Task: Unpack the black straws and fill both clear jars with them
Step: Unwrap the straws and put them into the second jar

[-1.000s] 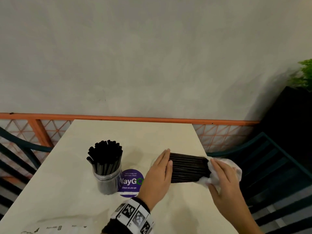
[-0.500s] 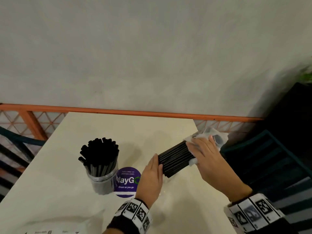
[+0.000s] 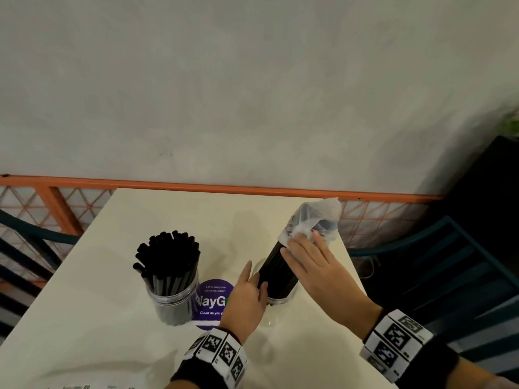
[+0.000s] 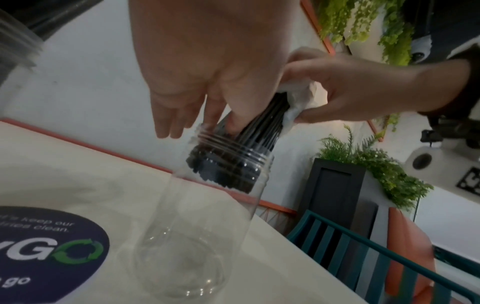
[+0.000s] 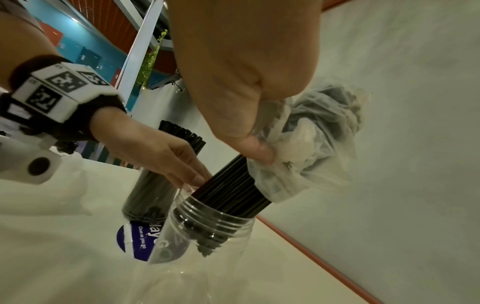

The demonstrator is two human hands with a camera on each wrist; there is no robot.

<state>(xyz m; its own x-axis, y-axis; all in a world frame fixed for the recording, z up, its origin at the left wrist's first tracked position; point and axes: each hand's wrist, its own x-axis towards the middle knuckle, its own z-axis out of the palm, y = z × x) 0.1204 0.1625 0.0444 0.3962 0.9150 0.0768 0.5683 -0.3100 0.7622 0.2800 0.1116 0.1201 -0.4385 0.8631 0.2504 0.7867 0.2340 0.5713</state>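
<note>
On the cream table (image 3: 106,341) a clear jar (image 3: 172,301) at the left stands packed with black straws. To its right is a second clear jar (image 3: 280,300), see-through and empty at the bottom (image 4: 192,236). A bundle of black straws (image 3: 276,272) leans steeply with its lower ends inside that jar's threaded mouth (image 5: 218,222). My right hand (image 3: 300,248) grips the bundle's upper part through a crumpled clear plastic wrapper (image 3: 313,220). My left hand (image 3: 254,282) touches the bundle at the jar's rim with straight fingers (image 4: 168,123).
A round purple sticker (image 3: 214,301) lies between the jars. An empty plastic wrapper (image 3: 84,384) lies at the table's near left edge. An orange rail (image 3: 224,188) runs behind the table. Teal chairs stand at the right (image 3: 438,276) and the left (image 3: 31,234).
The bundle swung from lying flat to nearly upright and its lower ends entered the right jar. My right hand rose with the wrapper end; my left hand stayed at the lower end.
</note>
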